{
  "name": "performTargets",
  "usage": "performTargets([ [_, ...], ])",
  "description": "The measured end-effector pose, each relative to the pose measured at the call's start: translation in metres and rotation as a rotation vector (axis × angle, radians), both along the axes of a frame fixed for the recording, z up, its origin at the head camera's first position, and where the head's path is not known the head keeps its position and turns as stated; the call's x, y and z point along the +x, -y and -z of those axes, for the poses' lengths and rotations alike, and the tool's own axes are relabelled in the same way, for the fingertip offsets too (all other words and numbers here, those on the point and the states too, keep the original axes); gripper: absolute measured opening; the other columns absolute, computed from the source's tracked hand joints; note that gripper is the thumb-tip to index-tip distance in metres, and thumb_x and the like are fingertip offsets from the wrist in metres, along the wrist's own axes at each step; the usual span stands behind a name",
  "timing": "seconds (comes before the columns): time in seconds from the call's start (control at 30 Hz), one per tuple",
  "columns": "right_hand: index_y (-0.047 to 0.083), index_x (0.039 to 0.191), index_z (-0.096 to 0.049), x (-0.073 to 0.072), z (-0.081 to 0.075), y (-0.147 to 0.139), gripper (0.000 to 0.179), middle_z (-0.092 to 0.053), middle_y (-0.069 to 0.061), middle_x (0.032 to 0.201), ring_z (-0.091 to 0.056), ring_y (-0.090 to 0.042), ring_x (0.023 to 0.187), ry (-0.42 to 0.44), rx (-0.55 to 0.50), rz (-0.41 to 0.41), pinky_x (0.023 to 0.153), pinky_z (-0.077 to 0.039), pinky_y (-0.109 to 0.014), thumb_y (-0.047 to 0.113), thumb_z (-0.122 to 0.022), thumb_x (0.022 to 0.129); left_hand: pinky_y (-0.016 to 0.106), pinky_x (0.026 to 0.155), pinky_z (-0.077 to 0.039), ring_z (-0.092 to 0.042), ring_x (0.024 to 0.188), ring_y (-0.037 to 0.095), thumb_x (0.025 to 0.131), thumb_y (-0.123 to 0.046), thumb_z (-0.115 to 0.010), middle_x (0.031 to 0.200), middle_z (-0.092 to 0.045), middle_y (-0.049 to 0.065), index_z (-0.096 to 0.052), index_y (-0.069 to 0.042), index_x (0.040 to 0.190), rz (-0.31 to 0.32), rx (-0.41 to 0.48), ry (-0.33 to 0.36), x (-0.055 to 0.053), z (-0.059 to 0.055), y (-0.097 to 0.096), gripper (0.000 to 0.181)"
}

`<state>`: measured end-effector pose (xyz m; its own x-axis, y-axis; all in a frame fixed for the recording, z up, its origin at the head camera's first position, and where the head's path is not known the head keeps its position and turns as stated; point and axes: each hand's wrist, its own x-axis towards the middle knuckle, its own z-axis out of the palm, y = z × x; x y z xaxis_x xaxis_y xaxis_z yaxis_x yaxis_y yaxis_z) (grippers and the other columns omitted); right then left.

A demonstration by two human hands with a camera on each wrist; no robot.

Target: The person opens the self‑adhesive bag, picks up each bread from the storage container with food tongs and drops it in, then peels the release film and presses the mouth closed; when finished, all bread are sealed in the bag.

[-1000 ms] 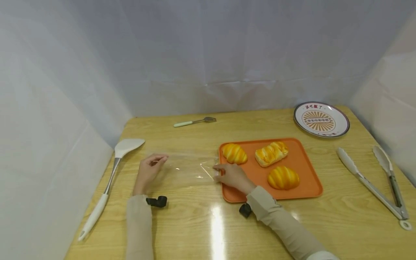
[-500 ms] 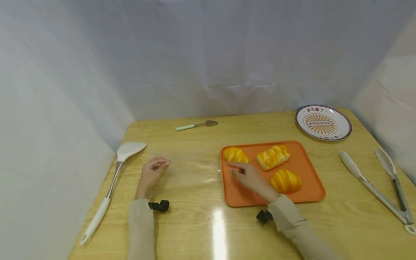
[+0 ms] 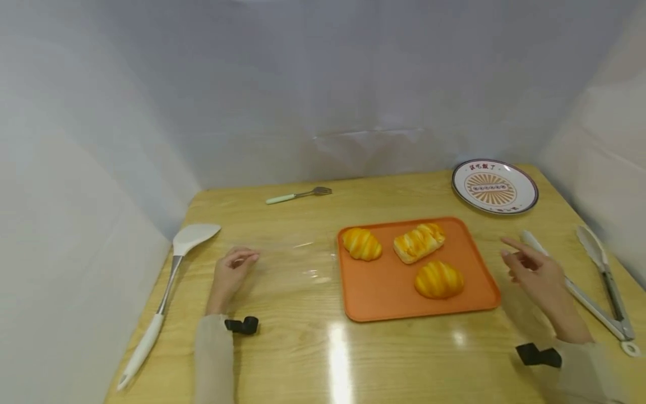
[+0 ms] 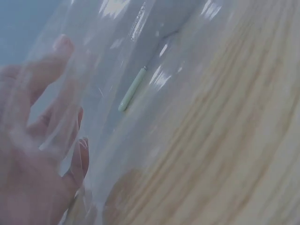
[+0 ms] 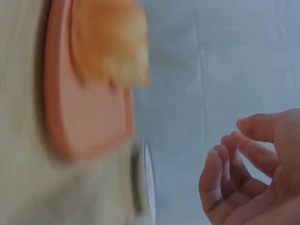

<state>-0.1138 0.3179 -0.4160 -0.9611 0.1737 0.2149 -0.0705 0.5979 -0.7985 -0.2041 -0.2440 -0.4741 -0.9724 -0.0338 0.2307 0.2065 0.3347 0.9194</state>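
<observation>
My left hand (image 3: 234, 275) pinches the left end of a clear plastic bag (image 3: 298, 264), stretched out over the table beside the tray. Its film (image 4: 154, 84) overlaps much of the left wrist view, with light streaks on it. My right hand (image 3: 540, 280), fingers loosely bent and holding nothing, hovers between the orange tray (image 3: 373, 308) and the metal tongs (image 3: 590, 303), overlapping one arm of the tongs in the head view. In the right wrist view the thumb and fingers (image 5: 213, 173) stand apart with nothing between them.
On the tray lie two striped croissants (image 3: 362, 244) (image 3: 439, 280) and a rectangular bread roll (image 3: 419, 243). A patterned plate (image 3: 494, 187) stands at the back right. A small fork (image 3: 298, 194) lies at the back, a white spatula (image 3: 171, 280) along the left edge.
My right hand has let go of the bag's right end and moved right, across the tray to the tongs' side. The left hand has stayed at the bag's left end.
</observation>
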Motion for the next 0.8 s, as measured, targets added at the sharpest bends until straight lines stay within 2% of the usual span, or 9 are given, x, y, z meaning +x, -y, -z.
performTargets([
  [0.07,0.019,0.137,-0.058,0.007,0.003,-0.03,0.039,-0.051,0.039,0.081,-0.05,0.015,0.067,0.035,0.052,0.079,0.054,-0.045,-0.01,0.025,-0.058,0.099,0.008,0.082,-0.046,-0.056,0.093,-0.009,0.091,-0.003,-0.067,0.1,-0.066,-0.007,-0.069,0.012,0.103,0.005,-0.018,0.015,0.003,-0.004,-0.001,0.019],
  [0.13,0.008,0.14,-0.053,0.013,0.006,-0.055,0.046,-0.061,0.025,0.092,-0.052,0.012,0.075,0.074,0.128,0.146,0.055,-0.04,-0.009,0.029,-0.057,0.099,0.007,0.083,-0.046,-0.055,0.093,-0.009,0.091,-0.003,-0.066,0.102,-0.067,-0.001,-0.068,0.013,0.103,0.012,-0.041,0.025,0.007,-0.009,-0.001,0.02],
  [0.23,-0.003,0.141,-0.045,0.021,0.013,-0.084,0.057,-0.063,-0.014,0.116,-0.058,-0.017,0.094,0.136,0.235,0.214,0.062,-0.031,-0.012,0.034,-0.056,0.099,0.007,0.083,-0.045,-0.055,0.092,-0.01,0.091,-0.003,-0.067,0.1,-0.066,-0.004,-0.068,0.013,0.104,0.009,-0.051,0.046,0.009,-0.012,-0.001,0.02],
  [0.3,-0.008,0.141,-0.042,0.025,0.019,-0.097,0.061,-0.049,-0.041,0.126,-0.052,-0.046,0.102,0.142,0.265,0.238,0.069,-0.042,-0.024,0.033,-0.057,0.098,0.006,0.082,-0.045,-0.054,0.093,-0.011,0.09,-0.003,-0.067,0.099,-0.064,-0.012,-0.068,0.013,0.104,0.01,-0.056,0.056,0.006,-0.009,0.001,0.021],
  [0.33,-0.011,0.141,-0.04,0.026,0.022,-0.102,0.063,-0.045,-0.046,0.128,-0.044,-0.059,0.106,0.146,0.269,0.239,0.074,-0.046,-0.033,0.032,-0.057,0.098,0.006,0.082,-0.045,-0.054,0.093,-0.01,0.09,-0.002,-0.067,0.099,-0.063,-0.015,-0.068,0.013,0.104,0.006,-0.046,0.06,0.006,-0.006,0.003,0.021],
  [0.4,-0.013,0.142,-0.035,0.025,0.027,-0.109,0.071,-0.039,-0.048,0.133,-0.038,-0.064,0.112,0.186,0.284,0.254,0.086,-0.045,-0.058,0.037,-0.058,0.097,0.006,0.081,-0.046,-0.055,0.093,-0.01,0.09,-0.003,-0.068,0.098,-0.061,-0.02,-0.068,0.013,0.105,0.001,-0.03,0.062,0.005,-0.001,0.007,0.021],
  [0.47,-0.014,0.145,-0.026,0.024,0.031,-0.116,0.081,-0.029,-0.051,0.138,-0.029,-0.069,0.118,0.245,0.299,0.26,0.092,-0.028,-0.077,0.043,-0.056,0.096,0.007,0.079,-0.046,-0.055,0.093,-0.008,0.09,-0.004,-0.068,0.098,-0.061,-0.02,-0.068,0.014,0.105,0.005,-0.014,0.055,0.005,0.002,0.01,0.023],
  [0.63,-0.013,0.149,-0.006,0.022,0.036,-0.128,0.102,-0.005,-0.054,0.141,-0.009,-0.073,0.126,0.434,0.3,0.266,0.095,-0.015,-0.083,0.056,-0.054,0.092,0.008,0.078,-0.048,-0.056,0.093,-0.007,0.09,-0.003,-0.068,0.1,-0.06,-0.014,-0.068,0.015,0.104,0.016,-0.011,0.037,0.004,0.008,0.012,0.023],
  [0.8,-0.021,0.144,-0.004,0.02,0.041,-0.135,0.114,-0.011,-0.055,0.136,-0.016,-0.07,0.123,0.587,0.319,0.299,0.098,-0.022,-0.077,0.063,-0.056,0.087,0.007,0.082,-0.046,-0.055,0.096,-0.008,0.091,-0.008,-0.069,0.105,-0.061,-0.009,-0.07,0.01,0.106,0.033,-0.056,0.069,0.002,0.009,0.011,0.024],
])
